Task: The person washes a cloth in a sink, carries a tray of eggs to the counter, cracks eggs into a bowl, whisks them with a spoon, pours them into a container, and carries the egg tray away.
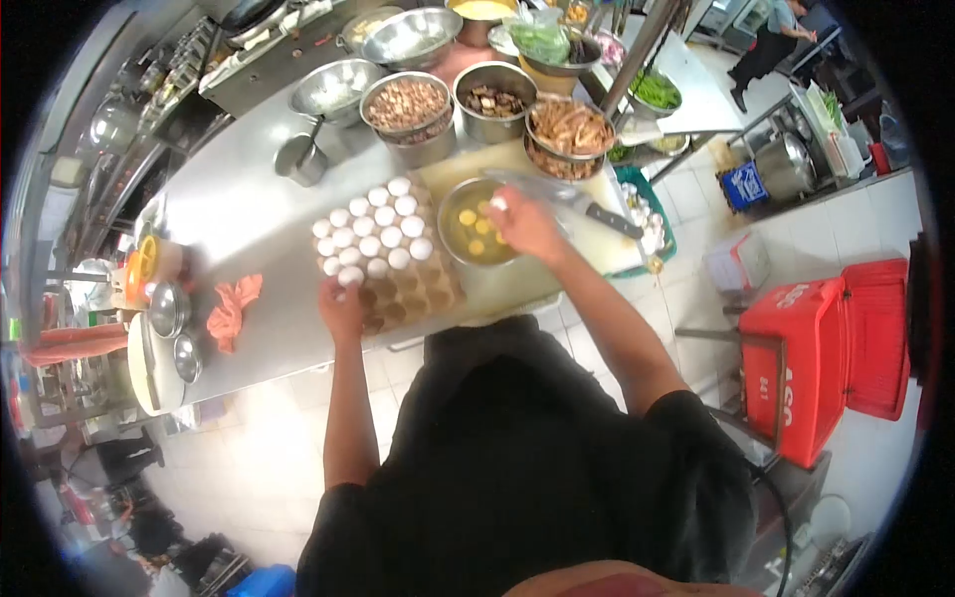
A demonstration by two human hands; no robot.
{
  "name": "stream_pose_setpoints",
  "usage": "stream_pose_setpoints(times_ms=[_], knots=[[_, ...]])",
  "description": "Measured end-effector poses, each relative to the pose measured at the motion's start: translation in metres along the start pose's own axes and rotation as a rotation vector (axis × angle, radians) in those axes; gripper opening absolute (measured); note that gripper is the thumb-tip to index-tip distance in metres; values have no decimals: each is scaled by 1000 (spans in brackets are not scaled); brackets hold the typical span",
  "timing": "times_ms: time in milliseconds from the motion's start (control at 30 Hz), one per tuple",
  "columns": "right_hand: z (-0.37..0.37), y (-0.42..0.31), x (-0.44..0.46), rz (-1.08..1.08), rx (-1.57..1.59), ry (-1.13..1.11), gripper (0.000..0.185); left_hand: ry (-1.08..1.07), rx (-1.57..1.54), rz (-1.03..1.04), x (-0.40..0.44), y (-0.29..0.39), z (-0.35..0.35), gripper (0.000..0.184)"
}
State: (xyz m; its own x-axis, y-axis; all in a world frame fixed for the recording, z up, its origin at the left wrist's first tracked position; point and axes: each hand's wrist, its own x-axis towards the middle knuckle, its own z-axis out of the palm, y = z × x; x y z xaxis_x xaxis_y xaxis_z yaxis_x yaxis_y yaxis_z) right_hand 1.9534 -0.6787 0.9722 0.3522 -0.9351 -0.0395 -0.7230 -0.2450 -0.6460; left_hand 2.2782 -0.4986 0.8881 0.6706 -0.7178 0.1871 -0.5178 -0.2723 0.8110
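My left hand is at the near left corner of the egg carton, with its fingers closed round a white egg. Several white eggs fill the carton's far rows, while its near cups show no eggs. Just right of the carton is a metal bowl with several yolks in clear egg white. Over this bowl's right side, my right hand holds an egg in its closed fingers. A large knife lies on the cutting board, right behind that hand.
Metal bowls of chopped food stand along the back. A metal pot and an orange cloth are at left. Right of the board sits a green basket with eggshells. A red cooler and another person are farther right.
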Motion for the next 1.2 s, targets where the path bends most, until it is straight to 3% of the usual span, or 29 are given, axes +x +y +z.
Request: stream_pose_setpoints(times_ms=[100, 167, 267, 333, 400, 467, 500, 567, 667, 733, 833, 933, 1000, 1033, 1067, 1100, 1167, 1200], knots=[[2, -27, 2, 15, -170, -77, 39, -16, -250, -248, -4, 7, -5, 24], [-1, -37, 2, 26, -112, -42, 37, -18, -238, -199, -10, 21, -11, 22], [-1, 5, 17, -45, 389, 128, 32, -59, -300, -203, -20, 34, -16, 20], [-54, 12, 11, 208, 896, 113, 31, -103, -432, -268, -22, 31, -16, 20], [-102, 35, 0, 1, 899, 426, 31, -185, -614, -396, -26, 23, -12, 21], [-150, 61, -8, 70, 755, 782, 31, -196, -585, -345, -31, 52, -17, 20], [-176, 88, -14, 118, 484, 857, 35, -199, -562, -320, -31, 62, -17, 20], [-210, 132, -20, 118, 781, 1075, 37, -235, -550, -321, -33, 51, -11, 22], [-230, 187, -23, 83, 592, 1385, 40, -235, -657, -406, -33, 53, -6, 24], [-226, 308, -16, 311, 298, 1039, 61, -298, -556, -394, -32, 83, -9, 25], [-193, 295, -32, 432, 34, 1039, 84, -363, -467, -242, -29, 93, 1, 27], [-173, 209, -51, 297, 390, 985, 72, -383, -272, 63, -29, 92, 14, 29], [-138, 160, -60, 183, 474, 817, 54, -441, -285, 53, -29, 99, 25, 30], [-110, 127, -66, 110, 499, 727, 48, -486, -383, -80, -33, 111, 31, 30], [-86, 87, -76, 121, 720, 507, 49, -536, -450, -184, -36, 126, 32, 30], [-66, 57, -84, 62, 719, 288, 49, -577, -512, -293, -39, 141, 33, 30], [-36, 9, -94, -175, 590, 82, 47, -686, -586, -456, -42, 173, 34, 31], [-26, -4, -95, -224, 571, 16, 46, -735, -612, -430, -46, 173, 43, 31]])
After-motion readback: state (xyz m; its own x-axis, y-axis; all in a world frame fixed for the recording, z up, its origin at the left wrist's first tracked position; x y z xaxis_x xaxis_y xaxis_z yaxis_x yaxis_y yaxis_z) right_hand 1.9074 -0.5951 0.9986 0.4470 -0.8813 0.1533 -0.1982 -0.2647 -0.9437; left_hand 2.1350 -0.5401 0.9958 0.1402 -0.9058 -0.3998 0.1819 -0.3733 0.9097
